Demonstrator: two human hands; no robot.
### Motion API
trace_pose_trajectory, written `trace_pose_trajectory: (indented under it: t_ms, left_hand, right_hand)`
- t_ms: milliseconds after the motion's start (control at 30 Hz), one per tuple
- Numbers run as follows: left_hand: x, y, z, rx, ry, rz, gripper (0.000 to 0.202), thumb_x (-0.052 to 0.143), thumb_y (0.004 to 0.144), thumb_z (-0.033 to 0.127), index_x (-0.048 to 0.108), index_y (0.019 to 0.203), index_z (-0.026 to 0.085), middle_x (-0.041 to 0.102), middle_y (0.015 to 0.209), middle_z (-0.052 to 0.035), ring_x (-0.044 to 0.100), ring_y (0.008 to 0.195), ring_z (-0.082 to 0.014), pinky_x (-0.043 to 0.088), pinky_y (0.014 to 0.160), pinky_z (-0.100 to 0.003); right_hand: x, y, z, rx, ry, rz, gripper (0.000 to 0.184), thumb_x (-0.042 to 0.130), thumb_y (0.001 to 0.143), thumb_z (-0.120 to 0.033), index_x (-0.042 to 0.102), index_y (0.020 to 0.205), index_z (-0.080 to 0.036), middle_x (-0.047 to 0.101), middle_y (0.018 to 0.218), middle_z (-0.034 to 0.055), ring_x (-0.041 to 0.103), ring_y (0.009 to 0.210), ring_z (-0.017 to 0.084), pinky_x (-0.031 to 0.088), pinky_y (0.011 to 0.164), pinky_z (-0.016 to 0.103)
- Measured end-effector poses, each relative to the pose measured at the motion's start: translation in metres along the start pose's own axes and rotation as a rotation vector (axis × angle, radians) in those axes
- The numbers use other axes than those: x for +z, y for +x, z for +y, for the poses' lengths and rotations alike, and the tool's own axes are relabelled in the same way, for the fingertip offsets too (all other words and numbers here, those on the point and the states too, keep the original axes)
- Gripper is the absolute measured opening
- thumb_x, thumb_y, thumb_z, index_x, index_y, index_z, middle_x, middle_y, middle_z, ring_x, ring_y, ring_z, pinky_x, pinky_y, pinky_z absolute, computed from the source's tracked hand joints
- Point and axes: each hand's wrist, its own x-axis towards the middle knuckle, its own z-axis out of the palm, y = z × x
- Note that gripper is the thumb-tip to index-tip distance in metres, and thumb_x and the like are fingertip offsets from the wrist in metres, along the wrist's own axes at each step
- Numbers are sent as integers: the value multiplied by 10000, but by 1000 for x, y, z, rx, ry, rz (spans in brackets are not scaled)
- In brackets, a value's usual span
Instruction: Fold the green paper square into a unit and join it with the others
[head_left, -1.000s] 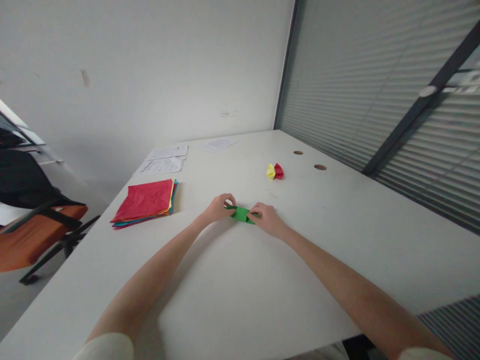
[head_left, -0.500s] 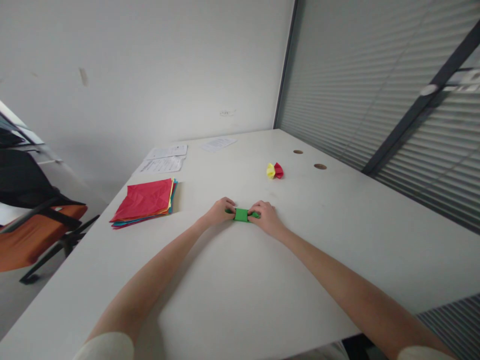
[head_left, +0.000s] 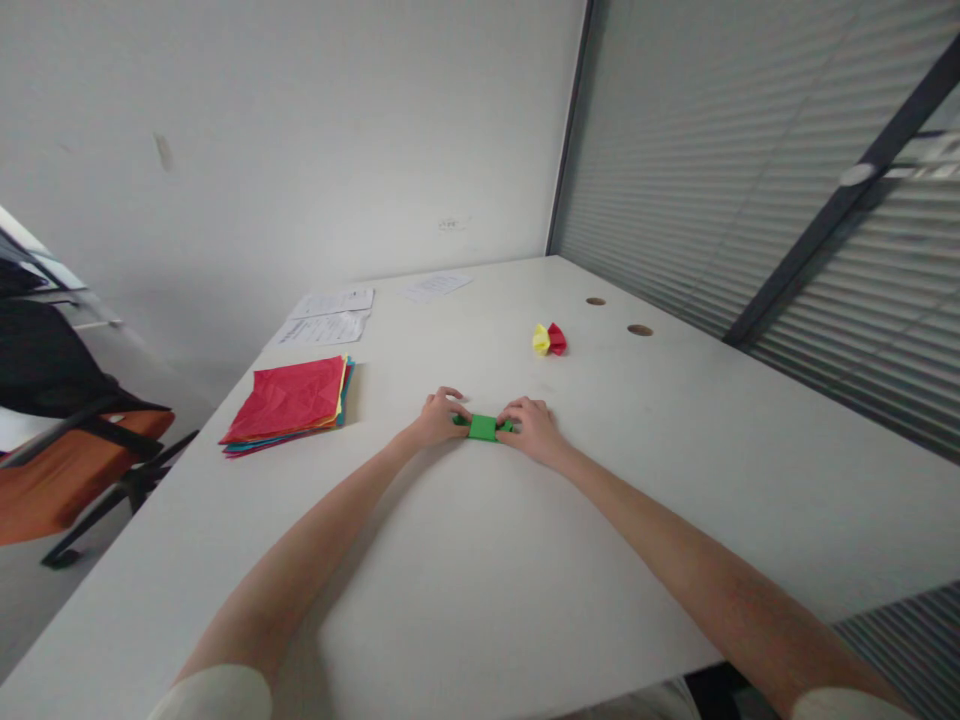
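Note:
A small folded piece of green paper lies flat on the white table, pressed between both hands. My left hand pinches its left end with curled fingers. My right hand pinches its right end the same way. Only the middle strip of the green paper shows between the fingertips. To the left lies a stack of coloured paper sheets with a red sheet on top. Two small folded paper pieces, yellow and red, sit farther back on the table.
Printed white sheets lie near the table's far left corner. Two round cable holes are set near the blinds on the right. An orange office chair with a dark garment stands left of the table.
The green paper went from a tilted, wider shape to a flat, narrow folded strip. Both hands came closer together and pressed down on it.

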Motion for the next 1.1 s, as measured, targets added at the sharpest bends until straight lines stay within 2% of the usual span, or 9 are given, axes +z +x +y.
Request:
trace_pose_trajectory:
  t_ms: [167, 400, 600, 733, 900, 967, 1100]
  left_hand:
    - [0, 1, -1, -4, 0, -39, 198, 763, 645, 254, 757, 840, 216, 527, 1200, -89, 473, 1165, -277, 368, 1027, -438]
    - [-2, 0, 3, -21, -28, -4, 173, 776, 616, 216, 757, 788, 213, 539, 1202, -89, 499, 1124, -275, 376, 1018, -446]
    - [2, -1, 7, 19, -32, 107, 71, 754, 663, 219, 756, 733, 208, 575, 1117, -78, 545, 1051, -242, 411, 996, -408]
    - [9, -1, 7, 53, -56, 157, 67, 760, 651, 211, 748, 717, 203, 553, 1148, -72, 571, 997, -217, 452, 950, -379]
    - [13, 1, 2, 99, -167, 86, 78, 675, 718, 168, 741, 742, 199, 630, 956, -50, 612, 869, -162, 490, 840, -293]
    - [13, 2, 0, 94, -125, 79, 88, 685, 715, 185, 746, 773, 208, 643, 942, -43, 612, 876, -167, 484, 845, -296]
    - [11, 2, 2, 16, 17, 98, 126, 722, 701, 264, 756, 818, 230, 630, 1059, -45, 587, 983, -207, 458, 900, -343]
  right_hand:
    - [0, 0, 0, 17, -6, -14, 177, 733, 721, -317, 720, 886, -255, 612, 1064, 63, 470, 1057, 288, 333, 895, 445]
    - [-4, -1, -5, 38, -8, -23, 158, 733, 720, -297, 723, 873, -263, 620, 1060, 64, 477, 1059, 296, 331, 886, 442]
    - [-3, 0, -6, 70, -1, 4, 120, 698, 747, -288, 727, 859, -255, 629, 1052, 59, 469, 1074, 300, 322, 905, 461]
    - [0, 4, 1, 12, 2, 55, 109, 707, 735, -249, 730, 841, -252, 632, 1048, 61, 468, 1078, 295, 336, 907, 455]
    - [2, 10, 9, -93, 69, 27, 139, 676, 753, -188, 727, 874, -233, 656, 965, 50, 531, 973, 240, 379, 882, 401]
    - [2, 13, 10, -75, 59, 19, 144, 672, 756, -184, 726, 882, -226, 666, 955, 49, 542, 960, 237, 379, 874, 398]
    - [3, 15, 7, -29, 21, 5, 152, 683, 751, -208, 728, 895, -228, 673, 987, 51, 524, 1013, 264, 354, 887, 418]
